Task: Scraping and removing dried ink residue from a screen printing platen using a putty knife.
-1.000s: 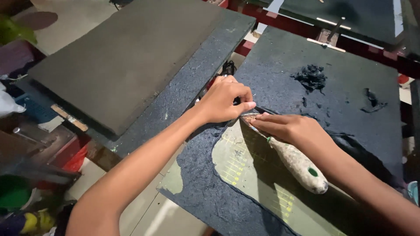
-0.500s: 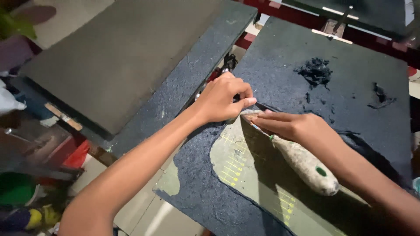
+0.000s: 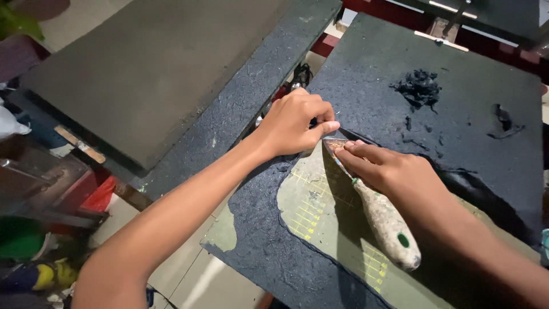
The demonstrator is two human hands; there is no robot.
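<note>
Left hand: the left hand (image 3: 294, 123) sits at the centre of the frame with its fingers curled and thumb pressed to forefinger, pinching the lifted edge of the dark fibrous layer (image 3: 452, 131) right where the tool's blade meets it.
Right hand: the right hand (image 3: 389, 169) lies just right of centre, fingers laid flat along the neck of the scraper (image 3: 380, 214), pressing its rusty blade down; it is closed about the tool, not spread.
Scraper: its pale, stained handle with a green dot points toward the lower right of the frame; the blade tip is tucked under the dark layer beside the left thumb.
Board: the green gridded board (image 3: 320, 209) shows bare in the lower middle of the frame, the dark layer around it torn back in a ragged line.
Change: compared with half a second ago, both hands hold almost the same spot; the bare green patch looks much the same, and the blade sits at the same seam.
Meaning: I judge the peeling is at a stubborn point, with the upper right of the board yet to be cleared.
Scraps: loose black crumbs (image 3: 419, 87) lie at the upper right.
Neighbour: a second grey slab (image 3: 148, 74) fills the upper left.
</note>
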